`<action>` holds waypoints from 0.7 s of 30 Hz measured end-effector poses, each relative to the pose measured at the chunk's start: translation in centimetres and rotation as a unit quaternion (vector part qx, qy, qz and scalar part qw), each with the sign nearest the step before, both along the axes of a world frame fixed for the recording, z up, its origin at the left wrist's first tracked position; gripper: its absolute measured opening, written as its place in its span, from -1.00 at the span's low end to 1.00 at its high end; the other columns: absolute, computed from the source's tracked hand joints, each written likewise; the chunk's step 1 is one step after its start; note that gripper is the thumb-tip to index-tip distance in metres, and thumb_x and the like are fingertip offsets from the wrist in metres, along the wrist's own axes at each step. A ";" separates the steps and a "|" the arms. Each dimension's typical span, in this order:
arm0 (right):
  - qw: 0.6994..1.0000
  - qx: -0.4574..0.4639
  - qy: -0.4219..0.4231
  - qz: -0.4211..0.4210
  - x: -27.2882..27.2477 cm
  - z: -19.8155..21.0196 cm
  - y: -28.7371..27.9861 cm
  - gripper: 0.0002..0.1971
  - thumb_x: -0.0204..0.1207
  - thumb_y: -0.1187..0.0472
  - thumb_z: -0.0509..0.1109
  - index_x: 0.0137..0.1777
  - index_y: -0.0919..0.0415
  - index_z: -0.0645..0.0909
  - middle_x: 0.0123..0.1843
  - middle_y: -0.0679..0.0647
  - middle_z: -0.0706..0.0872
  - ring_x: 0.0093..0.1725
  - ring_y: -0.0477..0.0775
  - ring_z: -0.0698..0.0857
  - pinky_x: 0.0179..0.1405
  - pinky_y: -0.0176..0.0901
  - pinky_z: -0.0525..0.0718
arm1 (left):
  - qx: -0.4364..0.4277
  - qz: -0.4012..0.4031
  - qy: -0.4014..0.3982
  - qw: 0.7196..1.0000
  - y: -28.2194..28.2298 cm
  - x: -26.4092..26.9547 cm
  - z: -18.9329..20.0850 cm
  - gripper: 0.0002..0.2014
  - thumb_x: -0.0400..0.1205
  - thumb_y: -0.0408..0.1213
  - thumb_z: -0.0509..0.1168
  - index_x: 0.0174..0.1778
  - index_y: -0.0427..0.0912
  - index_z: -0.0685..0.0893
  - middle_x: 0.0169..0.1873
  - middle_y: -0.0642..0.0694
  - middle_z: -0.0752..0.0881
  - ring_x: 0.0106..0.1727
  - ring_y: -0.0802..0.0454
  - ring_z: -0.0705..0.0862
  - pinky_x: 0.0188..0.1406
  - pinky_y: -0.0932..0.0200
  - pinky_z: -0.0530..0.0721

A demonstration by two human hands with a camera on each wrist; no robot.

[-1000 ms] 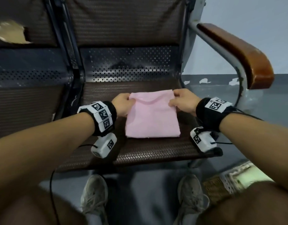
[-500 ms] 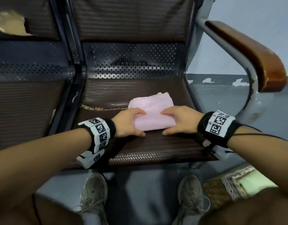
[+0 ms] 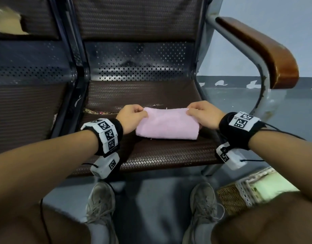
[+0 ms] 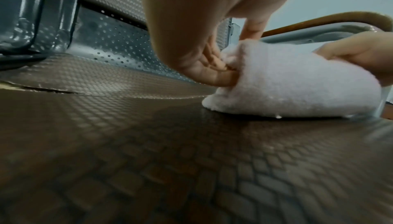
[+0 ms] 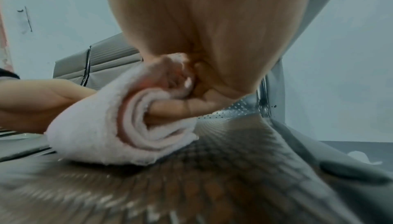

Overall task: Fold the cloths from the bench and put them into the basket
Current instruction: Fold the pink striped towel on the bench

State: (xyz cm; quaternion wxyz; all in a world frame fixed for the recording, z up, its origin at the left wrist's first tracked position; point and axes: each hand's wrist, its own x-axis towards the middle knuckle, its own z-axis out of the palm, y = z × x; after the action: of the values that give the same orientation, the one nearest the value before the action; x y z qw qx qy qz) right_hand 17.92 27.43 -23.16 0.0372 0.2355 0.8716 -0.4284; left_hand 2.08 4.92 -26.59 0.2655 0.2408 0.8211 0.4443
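Observation:
A pink cloth [image 3: 167, 124], folded into a thick short bundle, lies on the brown woven seat of the bench [image 3: 151, 155]. My left hand [image 3: 132, 117] pinches the bundle's far left corner, fingers curled into the cloth [image 4: 282, 83] in the left wrist view. My right hand [image 3: 202, 115] pinches the far right corner; the right wrist view shows its thumb [image 5: 182, 108] tucked between the layers of the cloth [image 5: 102, 126]. A wicker basket [image 3: 239, 192] with a white lace rim stands on the floor at the lower right, with something pale green inside.
The bench's wooden armrest [image 3: 262, 50] curves over the right side on a grey metal frame. A perforated metal backrest [image 3: 139, 62] rises behind the seat. A second seat [image 3: 25, 111] adjoins on the left. My two shoes [image 3: 100, 203] stand on the grey floor below.
The cloth went from a flat rectangle to a half-length fold and now a thicker bundle. Both hands moved from pressing its near side to pinching its far corners.

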 end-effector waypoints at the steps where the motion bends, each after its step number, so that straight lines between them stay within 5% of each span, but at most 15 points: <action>1: 1.000 0.002 -0.013 -0.007 0.1 -0.4 0.0 -0.76 0.69 0.09 0.28 -0.12 0.15 0.69 -0.28 0.07 0.72 -0.34 0.11 0.76 -0.32 -0.03 0.78 | -0.026 0.019 0.023 0.999 0.2 -0.1 -0.4 -0.86 0.58 -0.14 0.37 -0.15 -0.12 0.75 -0.10 -0.16 0.80 0.02 -0.13 0.72 0.03 0.04 0.63; 4: 0.997 0.074 -0.034 -0.007 0.0 -1.2 0.1 -0.62 0.68 -0.22 0.23 -0.05 0.05 0.68 -0.23 0.00 0.79 -0.30 0.07 0.82 -0.31 -0.21 0.72 | -0.125 0.061 0.075 0.987 0.7 0.0 -0.4 -0.74 0.66 0.07 0.28 -0.04 -0.05 0.70 0.03 -0.12 0.78 -0.02 -0.09 0.69 -0.09 0.18 0.53; 7: 0.986 0.151 -0.063 0.000 -0.1 -1.0 0.0 -0.48 0.52 -0.44 0.26 0.01 0.01 0.68 -0.12 -0.09 0.75 -0.11 -0.04 0.73 -0.16 -0.18 0.55 | -0.148 0.099 -0.092 0.980 1.3 0.8 0.2 -0.45 0.56 0.34 0.23 0.10 -0.11 0.57 -0.07 -0.13 0.70 -0.15 -0.15 0.75 -0.38 0.12 0.73; 10: 0.982 0.166 -0.084 0.015 0.0 -0.6 -0.3 -0.60 0.53 -0.31 0.38 0.01 0.03 0.64 -0.07 -0.02 0.74 -0.01 0.07 0.71 -0.10 -0.16 0.52 | -0.131 0.074 -0.212 0.966 1.6 2.0 0.9 -0.44 0.49 0.25 0.41 0.24 -0.08 0.57 -0.03 -0.08 0.68 -0.12 -0.08 0.75 -0.47 0.11 0.77; 12: 0.983 0.156 -0.095 0.023 0.1 -0.1 -0.5 -0.67 0.58 -0.22 0.39 0.03 0.05 0.62 -0.04 0.04 0.74 0.01 0.12 0.73 -0.06 -0.12 0.60 | -0.090 0.062 -0.242 0.964 1.9 2.3 1.8 -0.45 0.51 0.07 0.49 0.35 -0.11 0.58 0.07 -0.06 0.69 -0.03 -0.03 0.74 -0.30 0.05 0.84; 15: 0.981 0.150 -0.119 0.038 0.9 1.2 -0.5 -0.69 0.60 -0.09 0.40 0.17 0.12 0.61 0.12 0.13 0.76 0.04 0.16 0.74 0.10 0.02 0.73 | -0.042 0.008 -0.151 0.988 3.6 2.5 4.8 -0.57 0.52 -0.11 0.52 0.24 -0.17 0.60 0.17 -0.11 0.70 0.10 -0.10 0.76 0.02 -0.13 0.82; 18: 0.984 0.155 -0.069 0.059 2.2 4.1 -0.4 -0.33 0.49 -0.03 0.50 0.56 0.10 0.40 0.39 0.07 0.65 0.29 0.12 0.67 0.33 0.04 0.63 | 0.016 -0.093 -0.026 0.995 5.9 3.8 9.8 -0.74 0.48 -0.18 0.56 -0.04 -0.10 0.63 -0.09 -0.06 0.73 -0.10 -0.01 0.73 -0.23 0.12 0.77; 21: 0.995 0.040 0.076 0.056 4.5 7.8 -1.0 -0.32 0.39 0.06 0.64 0.50 0.00 0.48 0.30 -0.04 0.73 0.28 -0.03 0.70 0.27 -0.14 0.69 | 0.070 -0.190 0.003 0.979 8.1 6.2 13.5 -0.80 0.44 -0.17 0.61 -0.10 -0.03 0.75 -0.20 0.04 0.78 -0.16 0.11 0.73 -0.27 0.28 0.70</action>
State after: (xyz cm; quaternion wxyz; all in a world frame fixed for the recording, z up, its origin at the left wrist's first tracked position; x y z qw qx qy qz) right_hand 22.44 26.40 -15.35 -0.0150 0.1544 0.9000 -0.4073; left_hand 8.32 12.99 -13.12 0.3253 0.4112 0.7282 0.4415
